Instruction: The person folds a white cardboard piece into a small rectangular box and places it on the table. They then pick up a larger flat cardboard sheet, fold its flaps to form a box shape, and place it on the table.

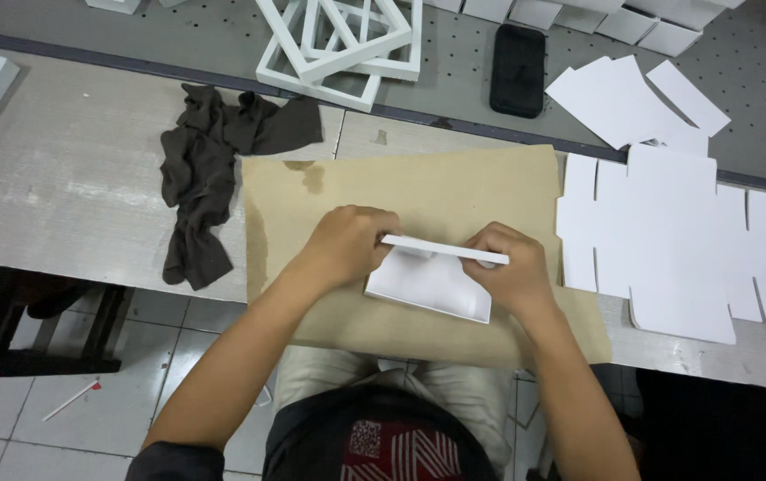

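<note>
You're at the grey workbench (71,178), and a brown cardboard sheet (418,191) lies across its near edge right in front of you. To the right, a stack of flat white die-cut box blanks (677,240) sits just beside that sheet; far left of it, a dark crumpled cloth (209,169). White frames (338,44) pile up at the far side, a black phone (517,69) near them. Dead centre on the cardboard: the white box blank (432,285), one flap standing up. Your left hand (347,245) is closed, pinching that flap's left end; your right hand (512,272) grips its right end.
</note>
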